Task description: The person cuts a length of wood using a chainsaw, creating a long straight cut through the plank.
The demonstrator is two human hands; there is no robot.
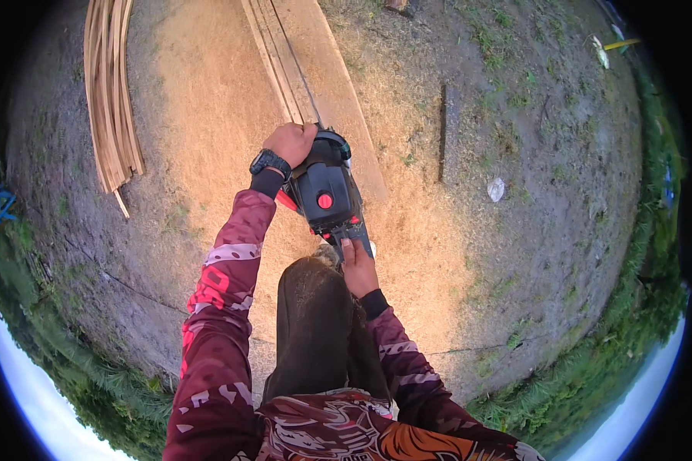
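Observation:
Both of my hands are closed on a chainsaw point(315, 192) with a black body, red parts and a round red knob on top. My left hand point(291, 144), a watch at its wrist, wraps the front handle. Farther back, my right hand point(358, 267) grips the rear handle, close to my leg; its trigger fingers are hidden. The saw's nose is at a long wooden plank point(338, 69) lying on the ground and running away from me. A thin dark line runs from the saw along the plank; whether it is the bar or a cut, I cannot tell.
Sawdust point(207, 84) covers the ground around the plank. At the far left lies a stack of long wooden strips point(109, 92). Rightward are a dark board point(447, 134) and a crumpled whitish scrap point(496, 189). Something blue point(0, 209) lies by the greenery at the left edge.

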